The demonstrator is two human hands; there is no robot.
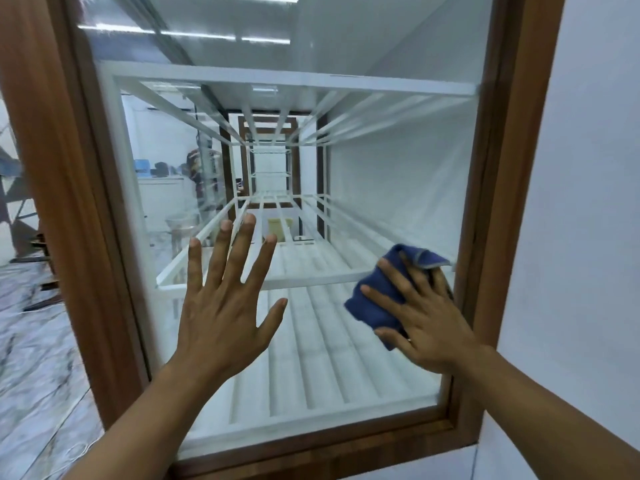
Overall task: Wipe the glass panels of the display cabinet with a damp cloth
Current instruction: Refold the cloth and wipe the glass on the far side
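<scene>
The display cabinet's glass panel [381, 168] fills the view, held in a brown wooden frame [505, 168]. My left hand [225, 306] lies flat against the lower middle of the glass, fingers straight and spread. My right hand [422, 313] presses a bunched blue cloth [374, 303] onto the glass near the frame's lower right side, fingers spread straight over the cloth. White slatted shelves [311, 341] show behind the glass.
A pale wall [588, 202] runs along the right of the cabinet. Marble-patterned floor [31, 358] lies to the left. The glass reflects ceiling lights [194, 34] and room furniture at the left.
</scene>
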